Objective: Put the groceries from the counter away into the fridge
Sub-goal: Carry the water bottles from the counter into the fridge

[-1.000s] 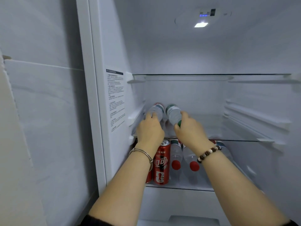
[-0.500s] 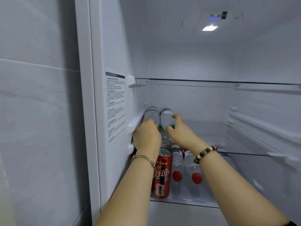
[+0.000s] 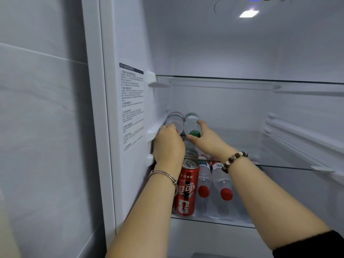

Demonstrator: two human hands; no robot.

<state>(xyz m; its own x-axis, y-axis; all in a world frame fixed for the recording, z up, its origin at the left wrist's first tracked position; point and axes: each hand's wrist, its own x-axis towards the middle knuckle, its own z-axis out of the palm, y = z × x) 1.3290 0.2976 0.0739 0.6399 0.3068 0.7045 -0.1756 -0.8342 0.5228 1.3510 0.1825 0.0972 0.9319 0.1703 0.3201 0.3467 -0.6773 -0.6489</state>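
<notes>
the left grip (image 3: 168,144) is closed over the near end of a clear water bottle (image 3: 174,120), fingers curled round its neck so the cap is almost wholly covered; only a sliver of red shows. the right grip (image 3: 207,141) holds the green-capped bottle (image 3: 191,122) just beside it, index finger along the bottle's right side and thumb under the green cap (image 3: 194,133).

both bottles lie on their sides on the middle glass shelf (image 3: 279,166), at its left end, touching each other, the first against the fridge's left wall. their long axes run near to far: caps point near, bases toward the far wall.

through and below the glass, on the lower shelf, a red cola can (image 3: 187,190) stands upright, and two red-capped bottles (image 3: 222,183) lie right of it, caps near too. the forearms hide parts of them, and something red farther right is too covered to make out. a printed label (image 3: 131,105) on the left wall is too small to read.
</notes>
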